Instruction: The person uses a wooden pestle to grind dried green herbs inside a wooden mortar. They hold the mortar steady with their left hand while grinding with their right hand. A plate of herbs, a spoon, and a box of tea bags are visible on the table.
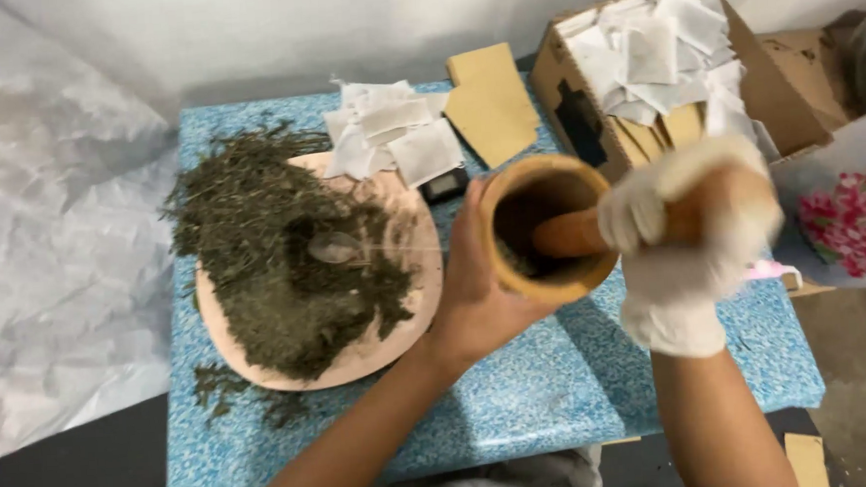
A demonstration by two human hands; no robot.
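My bare left hand [475,291] wraps around the side of a wooden mortar [529,278], tilting its mouth toward me. My right hand [685,240], in a white glove and blurred, grips a wooden pestle [569,234] whose end sits inside the mortar. A little dark green crushed herb shows at the bottom of the mortar. To the left, a round pinkish tray [411,304] carries a large heap of dried green herbs [276,262] with a clear spoon [339,246] lying on it.
The blue speckled table [520,397] holds a pile of white paper sachets [388,132], a tan envelope [490,102] and a small black device [447,183]. A cardboard box [568,88] full of sachets stands at the back right. A floral packet [856,216] lies far right.
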